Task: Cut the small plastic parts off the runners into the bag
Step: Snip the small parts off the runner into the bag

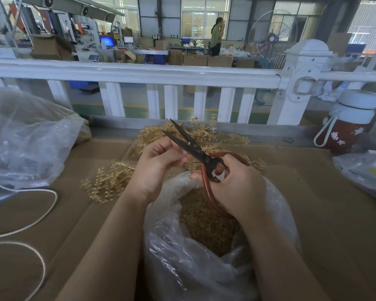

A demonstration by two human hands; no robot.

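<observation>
My right hand (237,187) grips the red-brown handles of large black scissors (189,144), whose blades stand apart and point up to the left. My left hand (159,164) is curled just left of the blades, its fingertips pinching something small and tan that is mostly hidden. Both hands hover over an open clear plastic bag (169,246) partly filled with small tan cut parts (204,218). Piles of tan runners with parts attached lie behind the hands (204,133) and to the left (109,181) on the cardboard.
Cardboard (323,213) covers the work surface. A large crumpled clear bag (26,135) sits at the left, a white cord (30,213) loops at the lower left, and a red-and-white bottle (345,127) stands at the right. A white railing (139,72) runs behind.
</observation>
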